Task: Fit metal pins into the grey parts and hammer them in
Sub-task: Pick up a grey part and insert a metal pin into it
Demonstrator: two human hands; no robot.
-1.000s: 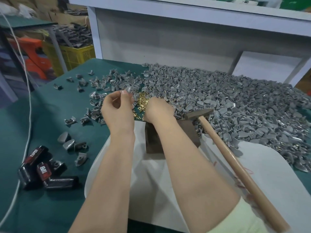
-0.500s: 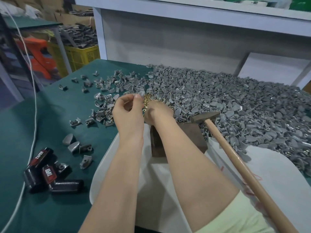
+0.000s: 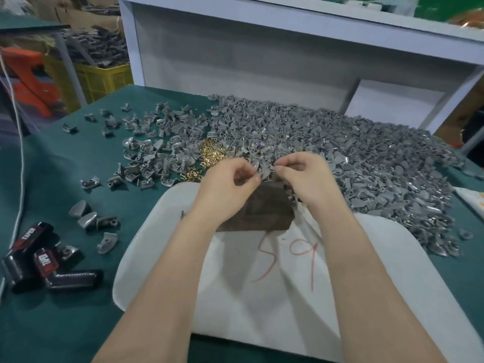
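A green bench (image 3: 65, 323) carries a white board (image 3: 235, 279) scrawled in red. On the board's far end sits a dark brown block (image 3: 262, 210), partly hidden behind both wrists. Beyond and to the right spreads a heap of grey parts (image 3: 353, 158), too many to count. Scattered parts (image 3: 146, 153) trail off to the left, with two clusters of brass pins (image 3: 212, 153) between them and the heap. Two black pieces labelled TAPER (image 3: 26, 239) and a white cable (image 3: 18, 158) lie at the left edge. Above the block the left hand (image 3: 227, 182) and right hand (image 3: 306, 176) meet, fingers curled, each thumb and forefinger pinching one grey part (image 3: 263, 170) from its own side. Its long axis runs crosswise, hand to hand; blur hides which way it faces and whether a pin sits in it. Four stray parts (image 3: 87, 220) lie apart near the board's left edge.
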